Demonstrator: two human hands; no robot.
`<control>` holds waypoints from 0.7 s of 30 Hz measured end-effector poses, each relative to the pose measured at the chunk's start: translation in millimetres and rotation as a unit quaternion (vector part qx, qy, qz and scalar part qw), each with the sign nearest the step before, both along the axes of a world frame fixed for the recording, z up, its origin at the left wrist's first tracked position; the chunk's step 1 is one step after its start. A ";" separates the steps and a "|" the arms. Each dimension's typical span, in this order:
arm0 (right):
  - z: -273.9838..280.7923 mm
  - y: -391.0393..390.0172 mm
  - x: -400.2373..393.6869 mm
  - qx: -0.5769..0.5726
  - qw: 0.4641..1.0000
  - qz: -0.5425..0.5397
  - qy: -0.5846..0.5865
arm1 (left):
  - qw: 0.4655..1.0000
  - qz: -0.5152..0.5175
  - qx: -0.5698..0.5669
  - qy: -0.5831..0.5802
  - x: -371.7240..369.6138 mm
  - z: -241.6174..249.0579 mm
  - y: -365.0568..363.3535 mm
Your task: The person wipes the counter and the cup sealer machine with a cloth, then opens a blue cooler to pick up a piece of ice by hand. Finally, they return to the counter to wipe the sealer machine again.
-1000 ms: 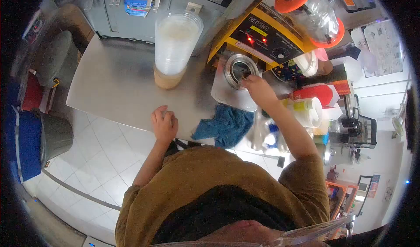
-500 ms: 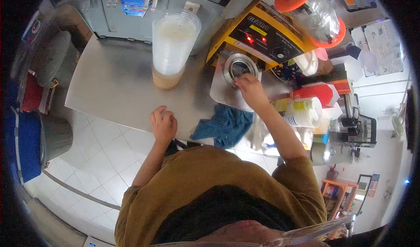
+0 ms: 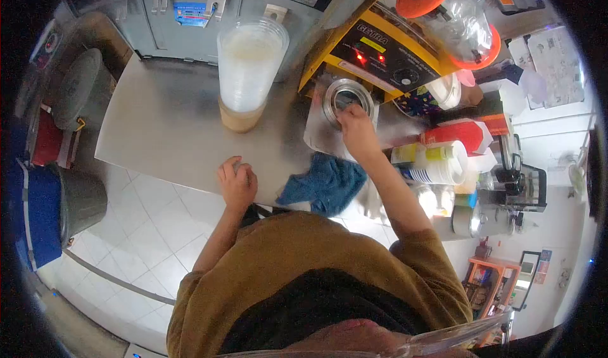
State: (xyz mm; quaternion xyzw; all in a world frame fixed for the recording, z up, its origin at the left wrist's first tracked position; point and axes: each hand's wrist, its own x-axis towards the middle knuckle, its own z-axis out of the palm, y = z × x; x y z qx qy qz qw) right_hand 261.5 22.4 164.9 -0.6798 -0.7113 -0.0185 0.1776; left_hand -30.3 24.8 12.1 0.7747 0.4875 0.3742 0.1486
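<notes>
At the yellow sealing machine (image 3: 386, 54), my right hand (image 3: 356, 127) is closed, its fingertips over the near edge of the round metal ring (image 3: 329, 98). I cannot tell what the fingertips pinch there. My left hand (image 3: 237, 182) rests near the front edge of the steel counter (image 3: 158, 123), fingers loosely bent with a gap between them. Between my hands lies a crumpled blue cloth (image 3: 326, 184). Farther back, a tall stack of clear plastic cups (image 3: 250, 66) stands upright in a brown base (image 3: 242, 116).
A grey metal cabinet (image 3: 155, 28) borders the counter's back. White cups (image 3: 443, 163) and a red-and-white box (image 3: 456, 133) crowd the right side. A clear roll with orange discs (image 3: 465, 28) sits on the machine. Grey bins (image 3: 82, 196) stand on the left.
My right hand has shifted slightly left and toward the machine, still at the ring's near edge. My left hand stays in place. The view has tilted slightly.
</notes>
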 end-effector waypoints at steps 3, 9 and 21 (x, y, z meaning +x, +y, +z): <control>12.8 -8.9 4.4 -0.042 0.998 0.025 0.037 | 1.000 -0.012 0.004 -0.023 -0.5 -1.9 0.2; 21.5 2.0 27.8 -0.143 0.984 0.093 0.044 | 1.000 0.010 0.007 -0.014 1.0 -1.6 -0.4; 22.3 33.3 21.1 -0.069 0.980 0.165 -0.081 | 0.999 -0.016 0.000 -0.029 -0.6 3.1 0.5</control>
